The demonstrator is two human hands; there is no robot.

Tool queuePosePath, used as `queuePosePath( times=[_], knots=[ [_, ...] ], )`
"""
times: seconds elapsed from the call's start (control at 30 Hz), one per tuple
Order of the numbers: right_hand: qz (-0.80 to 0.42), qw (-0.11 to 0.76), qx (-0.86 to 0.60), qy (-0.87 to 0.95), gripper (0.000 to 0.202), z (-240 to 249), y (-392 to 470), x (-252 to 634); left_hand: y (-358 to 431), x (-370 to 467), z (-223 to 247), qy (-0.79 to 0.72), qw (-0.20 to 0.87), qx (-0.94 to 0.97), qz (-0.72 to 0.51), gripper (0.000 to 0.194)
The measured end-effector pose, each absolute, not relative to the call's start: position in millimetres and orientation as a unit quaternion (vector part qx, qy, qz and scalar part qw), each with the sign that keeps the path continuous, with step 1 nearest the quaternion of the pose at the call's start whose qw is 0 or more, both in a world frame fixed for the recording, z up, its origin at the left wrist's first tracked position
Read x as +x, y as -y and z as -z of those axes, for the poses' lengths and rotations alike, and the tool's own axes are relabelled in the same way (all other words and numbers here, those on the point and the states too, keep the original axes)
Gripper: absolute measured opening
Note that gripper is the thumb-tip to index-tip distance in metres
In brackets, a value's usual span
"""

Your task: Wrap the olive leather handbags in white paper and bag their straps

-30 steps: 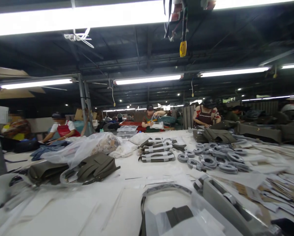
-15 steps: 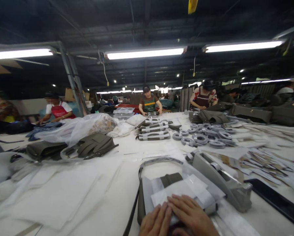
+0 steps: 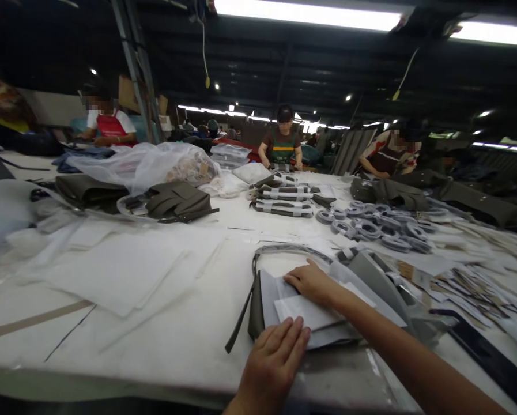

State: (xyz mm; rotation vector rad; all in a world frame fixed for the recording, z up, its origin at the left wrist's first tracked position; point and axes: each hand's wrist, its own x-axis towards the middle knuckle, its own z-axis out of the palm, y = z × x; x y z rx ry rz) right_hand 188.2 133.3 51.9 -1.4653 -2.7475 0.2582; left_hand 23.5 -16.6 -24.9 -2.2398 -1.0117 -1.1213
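A dark olive bag (image 3: 256,308) lies on the white table in front of me, with white tissue paper (image 3: 293,308) folded over its top. My left hand (image 3: 279,354) rests flat on the near edge of the paper, fingers stretched out side by side. Across the bag, my right hand (image 3: 312,282) presses on the paper near the far edge, its fingers pointing left; it grips nothing I can see. The bag's wrapped strap (image 3: 293,249) arches behind it, and a dark strap end (image 3: 236,328) sticks out at the left.
A grey tape dispenser (image 3: 379,282) stands right of the bag, beside a long black object (image 3: 487,357). Farther back are coiled wrapped straps (image 3: 370,227) and wrapped handles (image 3: 282,207). White sheets (image 3: 120,265) lie left. Several co-workers (image 3: 283,144) stand around the table.
My right hand has moved from beside my left hand to the bag's far side. My left hand stays on the near edge. The view has tilted down.
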Motion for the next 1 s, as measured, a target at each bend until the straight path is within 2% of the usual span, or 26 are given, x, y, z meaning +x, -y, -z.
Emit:
queuePosePath(
  times=[0.23, 0.4, 0.57, 0.67, 0.9, 0.93, 1.0],
  knots=[
    [-0.072, -0.056, -0.457, 0.885, 0.046, -54, -120, 150, 20, 24, 26, 0.381, 0.154, -0.81, 0.418, 0.037],
    [-0.064, -0.042, -0.438, 0.896, 0.038, -51, -114, 136, 21, 24, 21, 0.386, 0.151, -0.801, 0.433, 0.035],
    [-0.063, -0.032, -0.406, 0.911, 0.035, -54, -97, 159, 21, 26, 24, 0.394, 0.146, -0.794, 0.44, 0.034],
    [-0.075, 0.027, -0.374, 0.924, 0.037, -54, -76, 181, 22, 28, 28, 0.395, 0.14, -0.794, 0.441, 0.034],
    [-0.042, 0.291, -0.362, 0.885, 0.031, -39, 5, 230, 23, 21, 23, 0.394, 0.111, -0.828, 0.385, 0.038],
    [-0.038, 0.305, -0.344, 0.887, 0.033, -33, 18, 235, 24, 19, 21, 0.394, 0.101, -0.832, 0.377, 0.039],
    [-0.04, 0.281, -0.288, 0.915, 0.037, -18, 42, 241, 24, 17, 19, 0.394, 0.084, -0.839, 0.366, 0.041]
  ],
)
